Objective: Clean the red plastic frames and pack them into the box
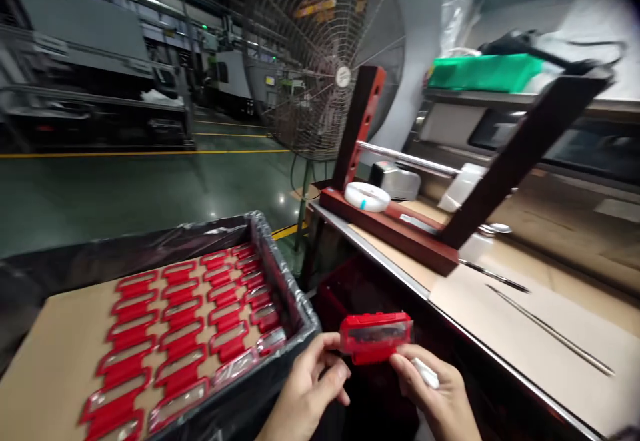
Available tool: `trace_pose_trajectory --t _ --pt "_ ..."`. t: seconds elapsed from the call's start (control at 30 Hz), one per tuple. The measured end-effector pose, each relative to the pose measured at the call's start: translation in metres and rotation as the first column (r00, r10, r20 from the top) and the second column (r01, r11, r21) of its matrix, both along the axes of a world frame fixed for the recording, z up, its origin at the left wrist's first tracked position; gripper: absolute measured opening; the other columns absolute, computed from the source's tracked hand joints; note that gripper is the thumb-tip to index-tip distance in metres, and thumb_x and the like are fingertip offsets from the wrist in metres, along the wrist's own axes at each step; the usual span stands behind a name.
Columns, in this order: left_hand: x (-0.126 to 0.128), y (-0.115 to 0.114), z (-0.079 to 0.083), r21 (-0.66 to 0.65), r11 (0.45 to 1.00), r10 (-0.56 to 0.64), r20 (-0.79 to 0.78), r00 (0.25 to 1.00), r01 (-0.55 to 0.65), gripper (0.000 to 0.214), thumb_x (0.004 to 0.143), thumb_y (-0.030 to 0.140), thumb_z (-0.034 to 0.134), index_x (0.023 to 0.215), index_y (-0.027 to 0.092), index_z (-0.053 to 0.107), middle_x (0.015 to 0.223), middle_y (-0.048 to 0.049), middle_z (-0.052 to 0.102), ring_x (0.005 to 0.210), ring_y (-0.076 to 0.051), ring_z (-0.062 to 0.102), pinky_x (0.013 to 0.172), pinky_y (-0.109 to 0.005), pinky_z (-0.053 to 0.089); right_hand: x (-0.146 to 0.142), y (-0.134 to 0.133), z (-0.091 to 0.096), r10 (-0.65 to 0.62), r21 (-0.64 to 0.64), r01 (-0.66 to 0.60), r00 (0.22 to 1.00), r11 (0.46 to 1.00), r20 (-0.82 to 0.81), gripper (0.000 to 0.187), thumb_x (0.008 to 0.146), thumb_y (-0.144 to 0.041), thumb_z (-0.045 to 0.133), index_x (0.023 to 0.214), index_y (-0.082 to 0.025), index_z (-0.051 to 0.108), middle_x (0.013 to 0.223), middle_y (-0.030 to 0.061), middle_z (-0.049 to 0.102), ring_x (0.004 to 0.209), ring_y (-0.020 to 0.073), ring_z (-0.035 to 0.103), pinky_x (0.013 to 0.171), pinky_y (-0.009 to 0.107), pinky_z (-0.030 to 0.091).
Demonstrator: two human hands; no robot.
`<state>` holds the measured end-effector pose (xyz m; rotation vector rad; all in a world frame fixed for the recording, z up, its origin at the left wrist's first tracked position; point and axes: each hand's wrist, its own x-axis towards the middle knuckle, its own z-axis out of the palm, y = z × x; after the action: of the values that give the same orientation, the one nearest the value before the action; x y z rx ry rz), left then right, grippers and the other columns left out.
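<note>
A red plastic frame with a clear window [376, 337] is held up in front of me, over the gap between the box and the bench. My right hand [434, 382] pinches it at its lower right corner between thumb and fingers. Crumpled white cloth or tissue [425, 373] is tucked into that same hand. At the frame's left edge is my left hand [318, 382], its fingers loosely curled and the thumb apart from them. The index fingertip is at the edge; whether it touches, I cannot tell.
Left, a box lined with black plastic [295, 294] holds rows of similar red frames [183, 317] on cardboard [60, 334]. The workbench [530, 354] bears a red-brown stand [400, 234], a tape roll [367, 196], a pen [495, 276] and a thin metal rod [555, 331]. Behind stands a big fan [325, 61].
</note>
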<state>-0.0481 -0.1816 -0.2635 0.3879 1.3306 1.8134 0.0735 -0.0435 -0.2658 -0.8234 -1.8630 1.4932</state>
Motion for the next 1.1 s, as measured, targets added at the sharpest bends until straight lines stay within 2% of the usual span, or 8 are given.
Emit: trace_pose_trajectory --t 0.23,0.37,0.53,0.67,0.77,0.87,0.97,1.1 --pt "-0.028 -0.065 -0.007 -0.115 0.971 0.204 -0.079 0.976 -0.212 0.036 0.067 0.040 0.074 0.096 0.020 0.065 0.098 -0.0080 0.070 0.089 -0.022 0.062 0.078 -0.031 0.049 -0.059 -0.056 -0.017 0.306 -0.030 -0.305 0.951 0.952 0.041 0.032 0.072 -0.049 0.067 0.075 -0.017 0.072 0.049 0.0011 0.055 0.045 0.0128 0.048 0.045 0.022 0.040" --pt "-0.073 -0.132 -0.013 -0.263 0.900 0.323 -0.128 0.938 -0.346 0.040 0.064 0.041 0.076 0.096 0.018 0.066 0.098 -0.0089 0.073 0.095 -0.025 0.064 0.087 -0.034 0.049 -0.081 -0.077 -0.020 0.435 -0.031 -0.434 0.897 0.900 0.080 0.043 0.075 -0.050 0.065 0.101 -0.017 0.069 0.050 0.0001 0.057 0.047 0.0129 0.050 0.049 0.022 0.042" --pt "-0.153 -0.260 -0.040 -0.544 0.597 0.542 -0.267 0.797 -0.589 0.044 0.051 0.035 0.085 0.085 0.016 0.064 0.084 -0.0047 0.073 0.091 -0.025 0.065 0.091 -0.037 0.048 -0.072 -0.059 -0.035 0.405 -0.018 -0.408 0.898 0.913 0.172 0.041 0.078 -0.052 0.060 0.094 -0.015 0.069 0.052 0.0002 0.056 0.051 0.0130 0.051 0.051 0.022 0.041" --pt "-0.176 -0.332 -0.072 -0.694 0.368 0.580 -0.348 0.737 -0.618 0.021 0.073 0.025 0.071 0.069 0.015 0.053 0.063 0.0033 0.063 0.062 -0.014 0.063 0.070 -0.033 0.053 -0.052 -0.039 -0.052 0.355 -0.052 -0.357 0.887 0.933 0.296 0.043 0.078 -0.054 0.059 0.095 -0.015 0.068 0.053 -0.0004 0.054 0.052 0.0131 0.049 0.051 0.022 0.040" --pt "-0.170 -0.352 -0.099 -0.770 0.252 0.569 -0.373 0.733 -0.587 0.024 0.082 0.027 0.062 0.064 0.016 0.050 0.056 0.0058 0.057 0.055 -0.011 0.059 0.061 -0.029 0.052 -0.041 -0.036 -0.062 0.323 -0.084 -0.314 0.882 0.946 0.344 0.044 0.077 -0.055 0.059 0.093 -0.015 0.068 0.053 -0.0006 0.054 0.052 0.0134 0.049 0.051 0.022 0.040" --pt "-0.164 -0.358 -0.119 -0.805 0.192 0.550 -0.386 0.741 -0.561 0.027 0.085 0.028 0.057 0.062 0.016 0.050 0.057 0.0055 0.056 0.054 -0.010 0.057 0.059 -0.028 0.051 -0.034 -0.039 -0.069 0.315 -0.116 -0.293 0.876 0.949 0.365 0.044 0.075 -0.056 0.060 0.091 -0.016 0.068 0.053 -0.0007 0.053 0.051 0.0136 0.049 0.050 0.022 0.040" --pt "-0.161 -0.360 -0.131 -0.819 0.181 0.516 -0.392 0.762 -0.544 0.027 0.086 0.028 0.056 0.062 0.015 0.051 0.059 0.0048 0.057 0.056 -0.010 0.058 0.059 -0.027 0.052 -0.032 -0.042 -0.074 0.280 -0.124 -0.252 0.888 0.960 0.365 0.043 0.075 -0.056 0.059 0.089 -0.016 0.068 0.053 -0.0009 0.053 0.052 0.0138 0.050 0.051 0.022 0.041" --pt "-0.156 -0.359 -0.135 -0.830 0.209 0.427 -0.398 0.812 -0.516 0.027 0.085 0.031 0.057 0.064 0.015 0.052 0.060 0.0050 0.056 0.058 -0.011 0.059 0.059 -0.028 0.052 -0.032 -0.041 -0.076 0.319 -0.132 -0.290 0.860 0.948 0.398 0.044 0.074 -0.056 0.060 0.090 -0.016 0.069 0.054 0.0000 0.055 0.054 0.0151 0.053 0.053 0.022 0.043"
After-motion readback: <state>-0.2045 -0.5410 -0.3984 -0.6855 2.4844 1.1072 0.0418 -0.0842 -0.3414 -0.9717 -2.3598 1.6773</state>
